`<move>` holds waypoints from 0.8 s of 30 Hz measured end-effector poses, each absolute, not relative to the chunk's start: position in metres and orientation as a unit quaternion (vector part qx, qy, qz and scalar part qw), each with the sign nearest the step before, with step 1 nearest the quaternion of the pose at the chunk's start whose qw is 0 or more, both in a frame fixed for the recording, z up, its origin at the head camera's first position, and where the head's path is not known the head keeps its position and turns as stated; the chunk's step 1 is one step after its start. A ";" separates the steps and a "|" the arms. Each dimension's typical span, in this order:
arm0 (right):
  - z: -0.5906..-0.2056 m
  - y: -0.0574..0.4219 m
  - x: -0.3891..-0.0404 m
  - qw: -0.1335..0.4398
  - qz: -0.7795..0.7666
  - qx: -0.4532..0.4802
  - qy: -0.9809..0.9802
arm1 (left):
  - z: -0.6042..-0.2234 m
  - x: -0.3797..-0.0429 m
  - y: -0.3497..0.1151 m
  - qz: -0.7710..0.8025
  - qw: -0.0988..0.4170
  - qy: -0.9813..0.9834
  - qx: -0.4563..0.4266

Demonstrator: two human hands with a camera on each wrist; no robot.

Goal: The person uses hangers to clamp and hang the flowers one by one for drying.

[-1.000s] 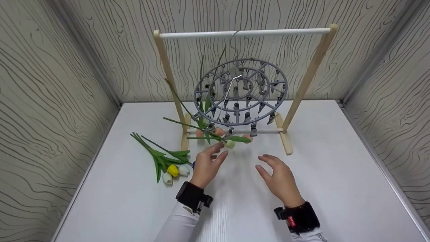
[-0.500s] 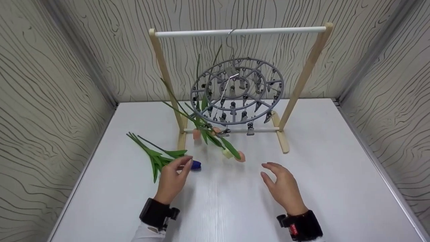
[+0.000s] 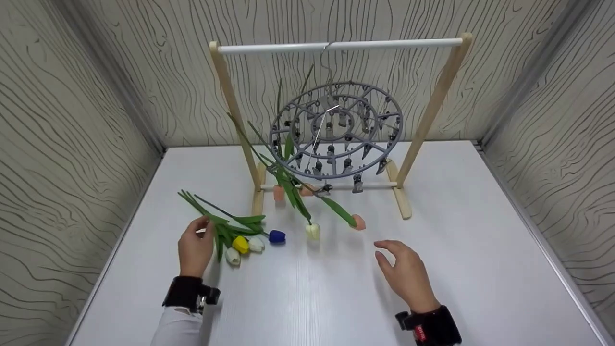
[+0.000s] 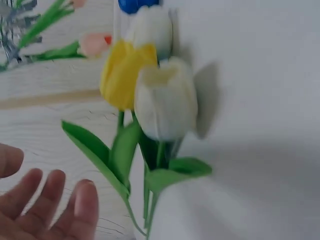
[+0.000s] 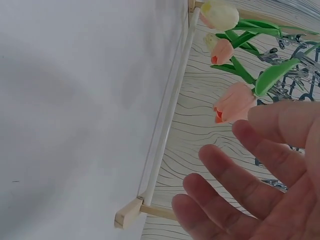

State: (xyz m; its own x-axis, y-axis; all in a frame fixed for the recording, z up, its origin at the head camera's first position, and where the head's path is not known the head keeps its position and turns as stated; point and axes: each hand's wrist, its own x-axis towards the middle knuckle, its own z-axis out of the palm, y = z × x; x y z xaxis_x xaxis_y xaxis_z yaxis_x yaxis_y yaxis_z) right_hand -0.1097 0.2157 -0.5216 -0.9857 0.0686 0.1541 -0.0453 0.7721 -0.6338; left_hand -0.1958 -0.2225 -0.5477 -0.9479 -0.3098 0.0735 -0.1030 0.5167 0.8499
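Note:
Several artificial tulips lie in a loose bunch on the table: a yellow tulip [image 3: 240,244], white tulips [image 3: 233,256] and a blue tulip [image 3: 277,237]. My left hand [image 3: 196,247] is beside their green stems and leaves, with its fingers [image 4: 53,195] apart and nothing held in the left wrist view. More tulips hang by clips from the grey round clip hanger [image 3: 335,175], among them a cream tulip [image 3: 313,231] and a pink tulip [image 3: 358,222]. My right hand [image 3: 406,274] hovers over the table to the right of the pink tulip, fingers relaxed and holding nothing.
The hanger hooks over the white bar [image 3: 384,44] of a wooden rack whose feet [image 3: 402,202] stand on the white table [image 3: 307,307]. Several bare clips [image 3: 357,185] dangle from the ring. Wood-grain panels enclose the back and sides.
My left hand has moved away from the hanging tulips, left and down to the bunch's stems. The cream and pink tulips swing lower. My right hand has shifted slightly downward.

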 end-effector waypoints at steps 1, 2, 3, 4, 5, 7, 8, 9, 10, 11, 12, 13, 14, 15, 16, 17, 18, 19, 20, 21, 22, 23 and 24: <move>-0.522 0.216 -0.109 0.088 0.337 -0.005 -0.937 | -0.548 -0.202 -0.227 -0.474 0.099 -0.865 0.128; -0.521 0.216 -0.109 0.092 0.337 -0.005 -0.937 | -0.548 -0.208 -0.231 -0.470 0.089 -0.867 0.136; -0.521 0.217 -0.109 0.094 0.336 -0.005 -0.937 | -0.548 -0.214 -0.236 -0.466 0.080 -0.869 0.144; -0.521 0.217 -0.108 0.097 0.335 -0.005 -0.937 | -0.549 -0.221 -0.239 -0.462 0.071 -0.871 0.150; -0.520 0.217 -0.108 0.098 0.333 -0.005 -0.938 | -0.550 -0.226 -0.243 -0.457 0.064 -0.873 0.155; -0.519 0.218 -0.107 0.101 0.331 -0.007 -0.938 | -0.551 -0.237 -0.247 -0.447 0.049 -0.879 0.160; -0.519 0.218 -0.107 0.102 0.331 -0.007 -0.938 | -0.552 -0.242 -0.248 -0.443 0.039 -0.880 0.165; -0.519 0.218 -0.107 0.102 0.330 -0.010 -0.938 | -0.553 -0.246 -0.249 -0.439 0.029 -0.882 0.169; -0.518 0.217 -0.106 0.103 0.330 -0.011 -0.938 | -0.554 -0.251 -0.250 -0.434 0.019 -0.884 0.172; -0.518 0.217 -0.107 0.102 0.329 -0.013 -0.939 | -0.555 -0.255 -0.250 -0.428 0.007 -0.887 0.174; -0.518 0.216 -0.107 0.104 0.329 -0.013 -0.938 | -0.556 -0.259 -0.250 -0.421 -0.006 -0.890 0.177; -0.518 0.216 -0.107 0.103 0.329 -0.015 -0.938 | -0.557 -0.262 -0.250 -0.415 -0.018 -0.891 0.182; -0.518 0.215 -0.107 0.101 0.329 -0.017 -0.939 | -0.558 -0.265 -0.250 -0.408 -0.028 -0.893 0.188; -0.518 0.215 -0.107 0.098 0.329 -0.018 -0.939 | -0.559 -0.268 -0.251 -0.399 -0.036 -0.896 0.193; -0.518 0.214 -0.107 0.096 0.329 -0.019 -0.939 | -0.561 -0.270 -0.251 -0.392 -0.043 -0.897 0.199; -0.518 0.213 -0.107 0.094 0.329 -0.020 -0.940 | -0.562 -0.273 -0.252 -0.386 -0.049 -0.898 0.206; -0.518 0.212 -0.107 0.091 0.329 -0.021 -0.940 | -0.562 -0.274 -0.252 -0.382 -0.054 -0.898 0.214; -0.518 0.212 -0.107 0.086 0.328 -0.025 -0.940 | -0.562 -0.275 -0.253 -0.379 -0.059 -0.897 0.219; -0.518 0.211 -0.107 0.083 0.329 -0.026 -0.940 | -0.562 -0.277 -0.253 -0.376 -0.063 -0.897 0.223; -0.519 0.210 -0.107 0.080 0.329 -0.028 -0.941 | -0.562 -0.277 -0.254 -0.377 -0.068 -0.896 0.224; -0.519 0.209 -0.106 0.078 0.329 -0.029 -0.940 | -0.561 -0.278 -0.254 -0.380 -0.073 -0.894 0.225; -0.519 0.209 -0.106 0.077 0.330 -0.031 -0.940 | -0.559 -0.277 -0.255 -0.384 -0.077 -0.892 0.226; -0.519 0.208 -0.106 0.075 0.331 -0.032 -0.940 | -0.558 -0.277 -0.255 -0.387 -0.081 -0.891 0.225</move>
State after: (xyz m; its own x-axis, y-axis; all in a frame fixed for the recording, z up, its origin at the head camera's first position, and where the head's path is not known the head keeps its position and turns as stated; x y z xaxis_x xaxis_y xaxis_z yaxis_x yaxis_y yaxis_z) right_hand -0.1059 0.2084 -0.5194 -0.9866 0.1103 0.1205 0.0104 0.7788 -0.6272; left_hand -0.2772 -0.2552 -0.5579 -0.8852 -0.3391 -0.3184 -0.4642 0.5994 0.6521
